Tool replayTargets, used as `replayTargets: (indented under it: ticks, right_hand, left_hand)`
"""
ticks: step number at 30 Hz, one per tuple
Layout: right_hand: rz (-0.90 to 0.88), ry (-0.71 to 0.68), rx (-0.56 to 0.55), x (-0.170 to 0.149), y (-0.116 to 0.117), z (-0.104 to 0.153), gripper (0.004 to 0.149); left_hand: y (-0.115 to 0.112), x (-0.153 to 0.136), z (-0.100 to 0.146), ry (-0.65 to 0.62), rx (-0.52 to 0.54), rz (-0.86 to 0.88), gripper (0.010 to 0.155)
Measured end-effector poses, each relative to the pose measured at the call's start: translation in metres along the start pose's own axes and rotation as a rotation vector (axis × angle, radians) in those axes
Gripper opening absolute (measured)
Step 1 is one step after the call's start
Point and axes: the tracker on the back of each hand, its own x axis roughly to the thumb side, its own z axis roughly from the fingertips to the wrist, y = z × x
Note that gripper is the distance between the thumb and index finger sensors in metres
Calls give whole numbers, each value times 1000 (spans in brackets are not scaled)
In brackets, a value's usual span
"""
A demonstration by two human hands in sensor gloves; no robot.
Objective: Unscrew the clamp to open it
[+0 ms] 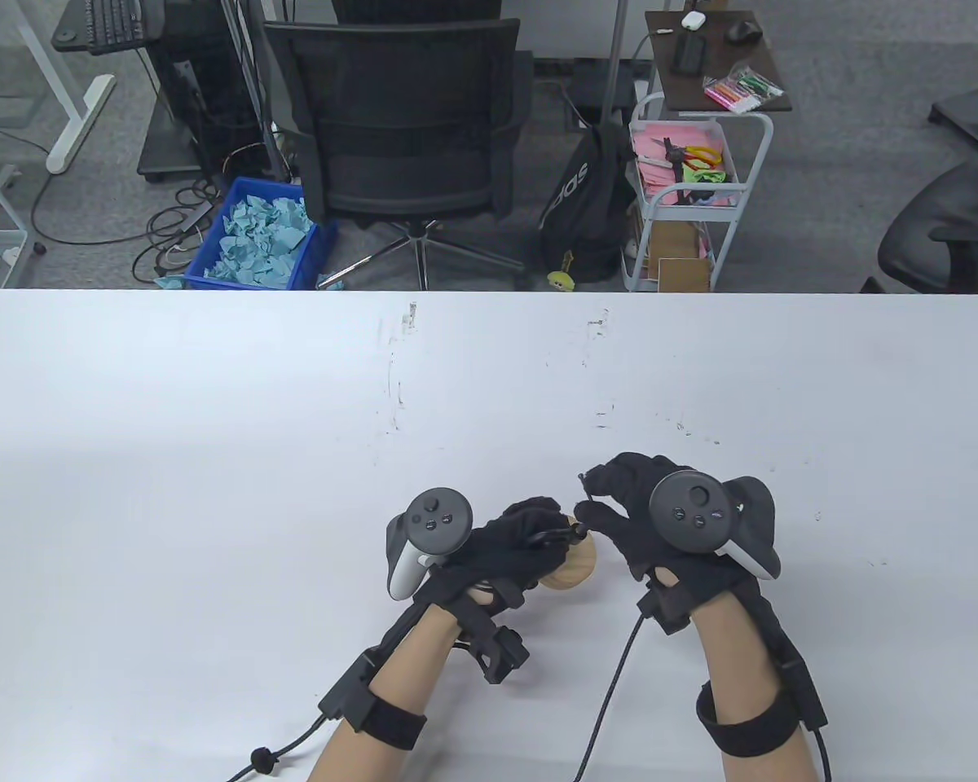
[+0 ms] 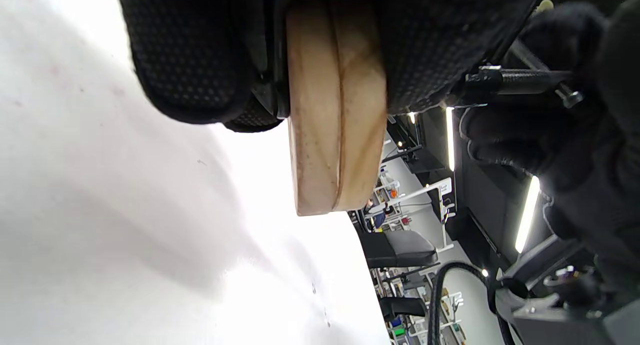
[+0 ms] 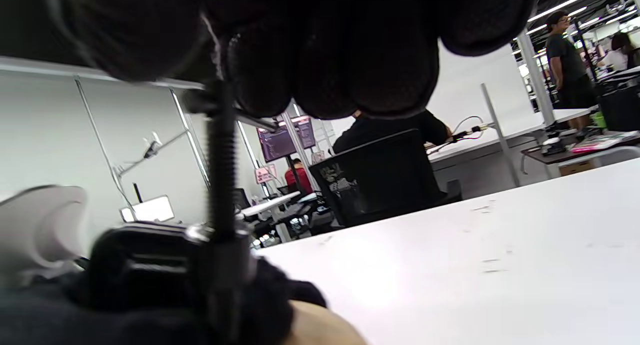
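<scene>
My right hand (image 1: 660, 513) pinches the cross-pin handle at the end of the clamp's (image 2: 500, 80) threaded screw (image 3: 221, 150). My left hand (image 1: 509, 554) wraps the clamp body and the two wooden discs (image 2: 335, 110) squeezed in it, held just above the white table (image 1: 212, 456), near its front edge.

My work surface is a white table (image 1: 212, 456) (scuffed with small dark marks). My glove cable (image 1: 611, 692) trails across it.
</scene>
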Motion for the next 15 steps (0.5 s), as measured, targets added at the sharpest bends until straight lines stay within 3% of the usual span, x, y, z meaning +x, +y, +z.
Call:
replayTargets:
  ticks: [4,8,15]
  right_hand:
    - [72,14,38,5,-2,1,50]
    - [3,-67,91,9,2,0,42]
    - [-70,-101,77,9,4,-2,35]
  left_hand:
    - [-1,-1,0,14,20,72,44]
    - [0,-2,1,21,23,68,43]
    - [1,-6,0,22,7,120,43]
